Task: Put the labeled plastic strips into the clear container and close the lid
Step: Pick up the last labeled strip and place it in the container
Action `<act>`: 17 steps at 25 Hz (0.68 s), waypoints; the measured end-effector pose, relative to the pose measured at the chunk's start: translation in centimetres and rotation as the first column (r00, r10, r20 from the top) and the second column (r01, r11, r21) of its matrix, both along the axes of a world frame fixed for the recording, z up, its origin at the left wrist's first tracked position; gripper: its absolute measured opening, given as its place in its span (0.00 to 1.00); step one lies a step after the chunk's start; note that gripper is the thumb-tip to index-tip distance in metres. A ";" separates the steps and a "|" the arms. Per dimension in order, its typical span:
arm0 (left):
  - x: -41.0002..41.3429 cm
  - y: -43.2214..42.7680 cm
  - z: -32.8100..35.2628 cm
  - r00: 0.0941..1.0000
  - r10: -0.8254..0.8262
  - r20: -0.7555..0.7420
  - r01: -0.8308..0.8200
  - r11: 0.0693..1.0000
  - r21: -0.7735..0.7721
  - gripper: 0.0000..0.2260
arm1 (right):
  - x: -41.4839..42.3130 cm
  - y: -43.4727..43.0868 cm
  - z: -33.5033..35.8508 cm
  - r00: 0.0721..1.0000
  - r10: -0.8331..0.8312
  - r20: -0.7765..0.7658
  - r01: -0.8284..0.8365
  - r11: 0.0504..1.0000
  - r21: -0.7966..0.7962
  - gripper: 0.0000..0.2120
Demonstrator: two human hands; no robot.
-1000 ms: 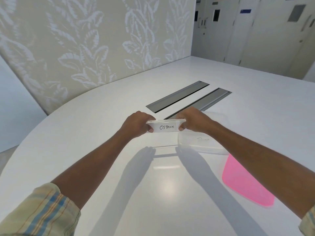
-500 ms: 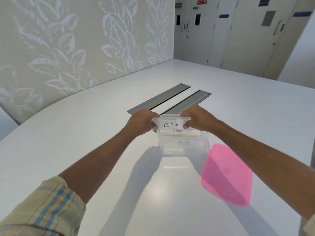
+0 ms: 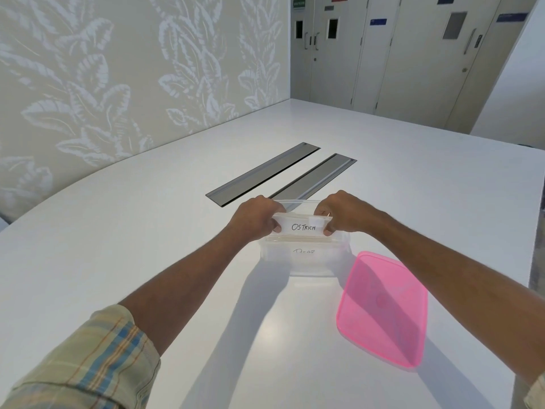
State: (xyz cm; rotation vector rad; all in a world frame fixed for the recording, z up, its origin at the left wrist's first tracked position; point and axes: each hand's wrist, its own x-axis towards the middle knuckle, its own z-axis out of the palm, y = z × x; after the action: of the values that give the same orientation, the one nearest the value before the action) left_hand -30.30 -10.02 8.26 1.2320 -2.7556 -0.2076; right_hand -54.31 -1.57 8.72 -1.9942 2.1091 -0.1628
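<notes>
A clear plastic strip labeled OSTRICH is held by its two ends just above the open clear container. My left hand pinches its left end and my right hand pinches its right end. Under it, inside the container, lie other strips, stacked. One more label shows faintly through the container's near wall. The pink translucent lid lies flat on the white table, right of the container and nearer to me, partly under my right forearm.
Two long grey recessed slots run diagonally in the table behind the container. A leaf-patterned wall stands to the left and grey doors at the back. The table's right edge is near the lid.
Both hands have carried the OSTRICH strip from left of the container to over its opening and lowered it slightly. The view has shifted, so the container and lid sit more centrally.
</notes>
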 end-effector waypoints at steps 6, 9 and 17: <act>-0.8 -1.1 -2.0 0.999 -0.011 0.042 0.009 0.998 0.057 0.22 | -0.6 -0.5 -1.4 1.000 0.025 -0.009 -0.024 0.998 0.066 0.23; -1.2 -1.5 -2.6 0.994 -0.057 0.089 0.051 0.997 0.064 0.20 | -0.7 -0.8 -2.1 0.998 0.039 -0.040 -0.035 0.994 0.101 0.23; -2.5 -2.5 -3.9 0.972 -0.129 0.198 0.116 0.990 0.077 0.17 | -0.7 -1.5 -3.4 0.985 0.083 -0.148 -0.066 0.991 0.117 0.21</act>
State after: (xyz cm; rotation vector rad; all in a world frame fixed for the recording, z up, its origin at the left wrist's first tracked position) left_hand -32.84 -12.52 4.41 1.1581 -3.0271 -0.1937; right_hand -54.99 -3.03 5.29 -2.0746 2.0774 0.1228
